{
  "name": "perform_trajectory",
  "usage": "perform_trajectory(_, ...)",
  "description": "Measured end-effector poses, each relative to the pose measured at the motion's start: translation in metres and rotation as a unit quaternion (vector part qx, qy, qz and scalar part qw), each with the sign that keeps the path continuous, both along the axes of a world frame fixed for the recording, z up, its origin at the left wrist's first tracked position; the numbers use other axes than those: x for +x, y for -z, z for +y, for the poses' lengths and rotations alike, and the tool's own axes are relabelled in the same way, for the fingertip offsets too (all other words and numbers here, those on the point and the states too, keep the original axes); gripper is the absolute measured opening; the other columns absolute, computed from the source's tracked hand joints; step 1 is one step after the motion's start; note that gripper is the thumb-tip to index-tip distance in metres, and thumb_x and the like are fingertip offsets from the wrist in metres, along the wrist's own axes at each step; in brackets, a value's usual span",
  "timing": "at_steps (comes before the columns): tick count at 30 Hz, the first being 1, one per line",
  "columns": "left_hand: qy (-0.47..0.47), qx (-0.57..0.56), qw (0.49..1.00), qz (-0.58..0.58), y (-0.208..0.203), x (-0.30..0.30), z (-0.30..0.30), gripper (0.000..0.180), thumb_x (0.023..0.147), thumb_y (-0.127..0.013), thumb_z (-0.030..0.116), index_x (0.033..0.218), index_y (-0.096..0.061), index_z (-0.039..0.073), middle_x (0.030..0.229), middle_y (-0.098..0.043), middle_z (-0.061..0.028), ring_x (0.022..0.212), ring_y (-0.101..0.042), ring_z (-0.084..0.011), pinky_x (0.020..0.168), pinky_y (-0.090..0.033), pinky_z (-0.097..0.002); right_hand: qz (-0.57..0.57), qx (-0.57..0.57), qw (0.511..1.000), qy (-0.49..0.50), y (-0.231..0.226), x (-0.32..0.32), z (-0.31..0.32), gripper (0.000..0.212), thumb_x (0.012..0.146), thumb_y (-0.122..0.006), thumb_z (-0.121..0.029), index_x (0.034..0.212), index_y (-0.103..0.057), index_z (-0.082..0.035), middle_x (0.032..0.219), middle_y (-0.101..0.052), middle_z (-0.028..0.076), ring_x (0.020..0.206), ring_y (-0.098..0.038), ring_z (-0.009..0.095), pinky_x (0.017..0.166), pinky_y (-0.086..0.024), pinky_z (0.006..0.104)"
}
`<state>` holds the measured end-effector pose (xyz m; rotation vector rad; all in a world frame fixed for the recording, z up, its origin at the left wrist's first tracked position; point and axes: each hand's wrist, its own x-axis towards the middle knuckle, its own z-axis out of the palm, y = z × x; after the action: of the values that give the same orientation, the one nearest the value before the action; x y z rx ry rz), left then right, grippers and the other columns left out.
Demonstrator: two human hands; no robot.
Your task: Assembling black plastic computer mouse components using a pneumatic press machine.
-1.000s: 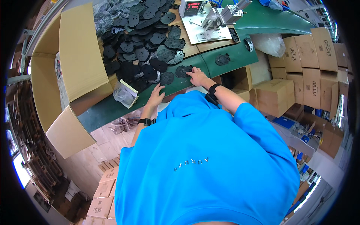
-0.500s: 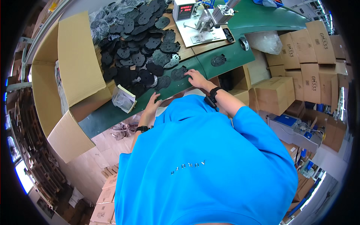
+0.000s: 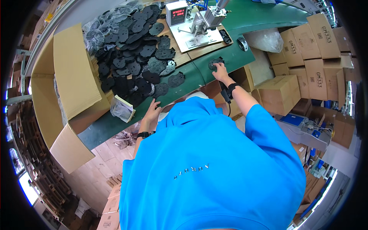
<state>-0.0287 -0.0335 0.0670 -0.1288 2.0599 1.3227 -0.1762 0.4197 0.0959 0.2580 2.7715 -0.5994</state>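
Note:
My right hand (image 3: 221,73) reaches over the green table. Its fingers close on the near edge of a flat black plastic plate (image 3: 216,62), which lies by itself. At the table's front edge is my left hand (image 3: 153,111), holding nothing, with fingers apart and tips near the border. Two similar black plates, one farther right (image 3: 176,79) and one nearer my left hand (image 3: 160,89), lie flat between my hands. A large heap of black plates (image 3: 132,46) spreads over the table's left part, some partly in clear plastic.
A bench press (image 3: 201,27) with a red-lit control box (image 3: 177,14) stands at the back on a wooden board. An open carton (image 3: 74,76) is at left, beside a small box with clear plastic (image 3: 122,108). Stacked cartons (image 3: 295,48) fill the right.
My right hand has moved right, from the plate beside the heap to the separate plate. My left hand remains near the table edge. The view has shifted slightly.

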Motion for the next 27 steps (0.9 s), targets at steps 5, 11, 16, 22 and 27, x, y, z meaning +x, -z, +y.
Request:
perform_trajectory(5,0.021,-0.079,0.995,0.054,0.016,0.008,0.006,0.046,0.092,-0.057,0.019,0.136,-0.054,0.007,0.161,-0.015,-0.0210,0.125,-0.052,-0.0328,0.104,-0.042,-0.0378,-0.034,0.028,0.999,-0.003,-0.011,-0.018,0.027,0.072,0.073,-0.073,-0.013,0.140,-0.046,-0.015,0.148,-0.033,0.019,0.127,-0.046,0.042,0.108,-0.041,0.0461)
perform_trajectory(11,-0.083,-0.092,0.992,0.022,0.002,0.012,0.031,0.042,0.091,-0.055,0.021,0.129,-0.059,0.006,0.154,-0.033,-0.0242,0.118,-0.059,-0.0335,0.101,-0.045,-0.0368,-0.035,0.072,0.992,-0.098,-0.015,-0.033,0.050,0.076,0.071,-0.074,-0.001,0.140,-0.046,-0.017,0.154,-0.029,0.014,0.132,-0.041,0.037,0.106,-0.043,0.0455)
perform_trajectory(16,-0.105,-0.123,0.986,-0.035,-0.015,0.005,0.057,0.038,0.090,-0.054,0.017,0.126,-0.061,0.006,0.117,-0.066,-0.0218,0.099,-0.067,-0.0290,0.089,-0.049,-0.0353,-0.006,0.105,0.976,-0.191,-0.010,-0.041,0.067,0.070,0.073,-0.074,-0.001,0.136,-0.047,-0.016,0.155,-0.029,0.011,0.134,-0.039,0.033,0.104,-0.044,0.0442)
perform_trajectory(22,-0.118,-0.088,0.989,-0.016,-0.022,-0.007,0.090,0.037,0.093,-0.053,0.014,0.129,-0.058,0.006,0.090,-0.063,-0.0044,0.071,-0.055,-0.0115,0.063,-0.047,-0.0283,0.019,0.009,0.982,-0.190,-0.007,-0.048,0.084,0.061,0.072,-0.079,-0.004,0.126,-0.051,-0.013,0.134,-0.043,0.012,0.125,-0.045,0.035,0.102,-0.044,0.0449)
perform_trajectory(27,-0.120,-0.078,0.988,-0.051,-0.027,-0.018,0.117,0.038,0.095,-0.052,0.014,0.131,-0.056,0.006,0.108,-0.063,-0.0076,0.091,-0.059,-0.0154,0.073,-0.051,-0.0304,-0.003,-0.069,0.985,-0.155,-0.008,-0.060,0.097,0.061,0.072,-0.079,-0.006,0.126,-0.051,-0.011,0.125,-0.045,0.016,0.123,-0.046,0.036,0.099,-0.046,0.0442)
